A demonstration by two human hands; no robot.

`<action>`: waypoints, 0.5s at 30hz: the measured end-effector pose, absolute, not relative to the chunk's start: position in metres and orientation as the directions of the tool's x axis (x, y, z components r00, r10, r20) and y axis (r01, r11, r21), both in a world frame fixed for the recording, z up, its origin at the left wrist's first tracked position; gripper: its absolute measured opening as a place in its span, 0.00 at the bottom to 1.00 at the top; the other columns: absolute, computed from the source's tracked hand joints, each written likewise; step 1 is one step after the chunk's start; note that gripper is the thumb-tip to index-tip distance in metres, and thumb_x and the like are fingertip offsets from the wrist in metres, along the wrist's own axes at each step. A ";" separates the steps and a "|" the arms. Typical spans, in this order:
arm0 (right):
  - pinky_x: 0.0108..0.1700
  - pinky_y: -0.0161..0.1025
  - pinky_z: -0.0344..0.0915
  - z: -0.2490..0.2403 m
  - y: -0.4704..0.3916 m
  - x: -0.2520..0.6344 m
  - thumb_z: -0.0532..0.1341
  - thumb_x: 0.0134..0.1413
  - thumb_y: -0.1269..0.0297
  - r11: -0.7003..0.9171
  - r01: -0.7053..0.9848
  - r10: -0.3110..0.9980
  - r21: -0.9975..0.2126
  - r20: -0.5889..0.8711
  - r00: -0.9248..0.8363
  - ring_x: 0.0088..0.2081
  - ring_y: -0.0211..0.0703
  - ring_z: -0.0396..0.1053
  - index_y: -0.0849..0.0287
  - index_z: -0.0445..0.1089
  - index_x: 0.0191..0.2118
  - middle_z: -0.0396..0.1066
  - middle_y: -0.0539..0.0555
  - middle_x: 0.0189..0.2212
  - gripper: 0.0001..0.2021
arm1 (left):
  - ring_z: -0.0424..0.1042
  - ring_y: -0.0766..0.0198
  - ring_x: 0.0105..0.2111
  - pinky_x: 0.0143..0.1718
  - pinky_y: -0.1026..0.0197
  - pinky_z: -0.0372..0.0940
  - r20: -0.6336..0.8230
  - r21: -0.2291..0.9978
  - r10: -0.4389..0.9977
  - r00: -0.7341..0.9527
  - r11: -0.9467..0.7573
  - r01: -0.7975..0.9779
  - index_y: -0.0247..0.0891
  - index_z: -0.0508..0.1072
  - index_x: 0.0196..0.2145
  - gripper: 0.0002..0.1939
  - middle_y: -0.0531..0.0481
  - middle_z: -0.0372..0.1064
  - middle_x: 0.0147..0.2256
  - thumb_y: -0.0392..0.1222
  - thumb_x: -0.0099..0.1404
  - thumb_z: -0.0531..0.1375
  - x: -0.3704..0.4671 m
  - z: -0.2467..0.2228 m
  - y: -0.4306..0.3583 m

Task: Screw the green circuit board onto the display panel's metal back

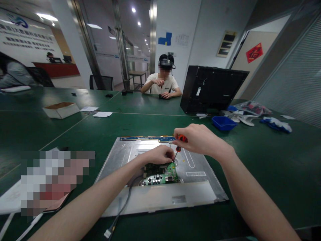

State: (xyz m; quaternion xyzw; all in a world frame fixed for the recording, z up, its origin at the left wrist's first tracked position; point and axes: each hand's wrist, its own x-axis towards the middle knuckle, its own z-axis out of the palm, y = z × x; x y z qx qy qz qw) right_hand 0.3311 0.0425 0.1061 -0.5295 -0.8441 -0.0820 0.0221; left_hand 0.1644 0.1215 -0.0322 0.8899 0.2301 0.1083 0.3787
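My right hand is wrapped round the red and black handle of a screwdriver, whose shaft slants down to the upper right corner of a green circuit board. At that corner, beside the screwdriver tip, the fingers of my left hand are pressed together; what they hold, if anything, is hidden. The board lies on a flat silver metal panel with a blue strip along its far edge. A grey cable runs from the board over the near edge to a white connector.
Across the green table, a person works with a small tool. A black monitor casing, blue tray and gloves are at the back right. An open box and papers lie back left; a blurred item is near left.
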 end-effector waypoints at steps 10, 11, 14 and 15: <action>0.28 0.36 0.46 0.107 0.041 0.331 0.59 0.59 0.50 0.452 0.886 0.879 0.101 0.121 -0.462 0.31 0.44 0.70 0.52 0.69 0.41 0.75 0.52 0.30 0.12 | 0.69 0.65 0.30 0.33 0.66 0.61 0.017 0.739 0.494 0.869 -0.592 0.321 0.34 0.75 0.32 0.06 0.52 0.71 0.28 0.29 0.56 0.59 0.164 -0.031 0.120; 0.27 0.36 0.46 0.107 0.042 0.331 0.58 0.60 0.48 0.436 0.893 0.885 0.114 0.123 -0.448 0.31 0.44 0.70 0.52 0.70 0.40 0.74 0.52 0.29 0.13 | 0.69 0.65 0.30 0.33 0.66 0.61 0.017 0.738 0.496 0.868 -0.592 0.323 0.34 0.75 0.31 0.07 0.53 0.71 0.29 0.29 0.55 0.59 0.164 -0.030 0.119; 0.27 0.36 0.45 0.105 0.044 0.331 0.56 0.62 0.51 0.415 0.901 0.894 0.128 0.123 -0.430 0.29 0.44 0.69 0.52 0.70 0.37 0.73 0.52 0.27 0.12 | 0.69 0.64 0.31 0.34 0.66 0.61 0.011 0.728 0.500 0.866 -0.598 0.336 0.34 0.75 0.31 0.06 0.52 0.72 0.29 0.29 0.55 0.59 0.164 -0.030 0.120; 0.27 0.36 0.45 0.105 0.043 0.331 0.56 0.62 0.54 0.420 0.900 0.893 0.121 0.125 -0.433 0.29 0.43 0.69 0.52 0.70 0.38 0.74 0.51 0.28 0.10 | 0.69 0.64 0.31 0.34 0.65 0.61 0.010 0.725 0.498 0.867 -0.601 0.336 0.34 0.75 0.31 0.06 0.52 0.72 0.29 0.29 0.55 0.59 0.164 -0.030 0.120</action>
